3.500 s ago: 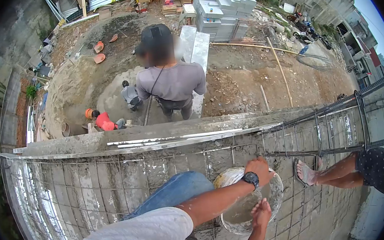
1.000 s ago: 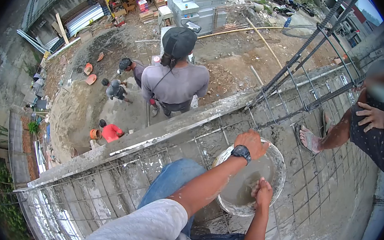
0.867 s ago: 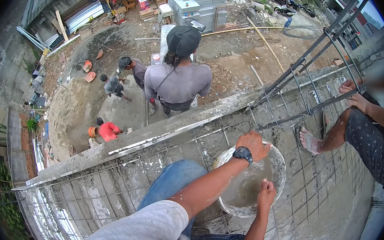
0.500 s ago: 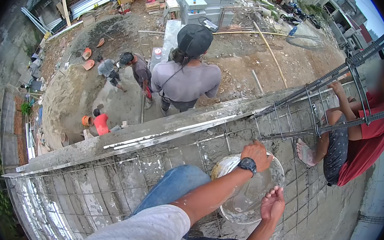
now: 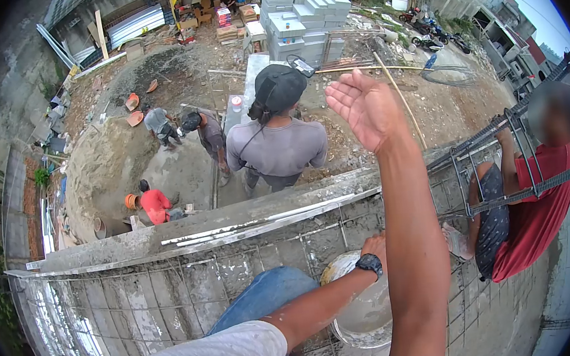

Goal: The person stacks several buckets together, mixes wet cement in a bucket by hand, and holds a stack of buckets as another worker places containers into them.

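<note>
A mortar-smeared bucket (image 5: pixel 336 269) stands on the rebar grid, with grey wet material inside. At its far rim is my left hand (image 5: pixel 372 246), with a dark watch on the wrist. Its fingers look curled on the rim, but my right forearm partly covers them. My right hand (image 5: pixel 365 110) is raised well above the bucket, palm showing and fingers stretched out, with nothing in it. My bent knee in blue jeans (image 5: pixel 262 297) is left of the bucket.
A steel rebar cage (image 5: pixel 502 157) slants at the right, beside a crouching person in red (image 5: pixel 542 208). Beyond the concrete ledge (image 5: pixel 120 245) stands a person in a cap (image 5: pixel 278 141). Several workers are lower down near a sand pile (image 5: pixel 94 155). Grey blocks (image 5: pixel 304 21) are stacked behind.
My right hand has risen from beside the bucket to high in front of me, fingers now extended. My left hand stays at the rim. The crouching person and the cage have shifted slightly in view.
</note>
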`<control>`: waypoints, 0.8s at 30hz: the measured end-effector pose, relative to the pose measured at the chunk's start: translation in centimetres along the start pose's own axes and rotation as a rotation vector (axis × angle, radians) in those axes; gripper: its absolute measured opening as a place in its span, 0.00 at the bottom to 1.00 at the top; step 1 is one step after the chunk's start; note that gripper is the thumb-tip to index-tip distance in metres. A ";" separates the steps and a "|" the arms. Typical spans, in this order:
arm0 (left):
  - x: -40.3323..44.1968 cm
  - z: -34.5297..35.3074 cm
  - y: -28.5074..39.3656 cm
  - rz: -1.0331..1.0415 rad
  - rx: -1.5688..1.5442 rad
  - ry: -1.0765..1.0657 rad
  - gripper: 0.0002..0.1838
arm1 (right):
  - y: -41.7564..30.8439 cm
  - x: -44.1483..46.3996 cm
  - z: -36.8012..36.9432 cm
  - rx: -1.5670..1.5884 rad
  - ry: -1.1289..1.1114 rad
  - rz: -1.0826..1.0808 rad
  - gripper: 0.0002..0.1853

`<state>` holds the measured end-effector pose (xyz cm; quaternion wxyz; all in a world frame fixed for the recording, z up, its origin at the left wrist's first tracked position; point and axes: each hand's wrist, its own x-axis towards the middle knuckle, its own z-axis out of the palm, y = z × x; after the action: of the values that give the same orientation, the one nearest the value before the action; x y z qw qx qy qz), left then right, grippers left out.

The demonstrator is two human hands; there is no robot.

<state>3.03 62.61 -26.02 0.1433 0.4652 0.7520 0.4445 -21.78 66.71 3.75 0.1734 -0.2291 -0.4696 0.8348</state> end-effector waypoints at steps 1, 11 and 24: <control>0.0 0.6 -0.3 -0.033 -0.052 -0.014 0.17 | 0.6 -1.3 -1.1 0.002 -0.017 -0.024 0.31; 1.5 -6.6 4.5 -0.151 0.048 -0.281 0.31 | 8.3 -28.3 -19.3 -0.079 0.464 0.086 0.22; 1.4 -7.4 6.2 -0.130 0.248 -0.347 0.38 | 17.8 -41.7 -26.3 -0.927 0.533 0.179 0.27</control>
<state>1.16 60.92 -16.66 0.2404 0.4993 0.7935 0.2517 26.03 55.36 -14.38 0.0954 -0.5247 -0.7070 0.4645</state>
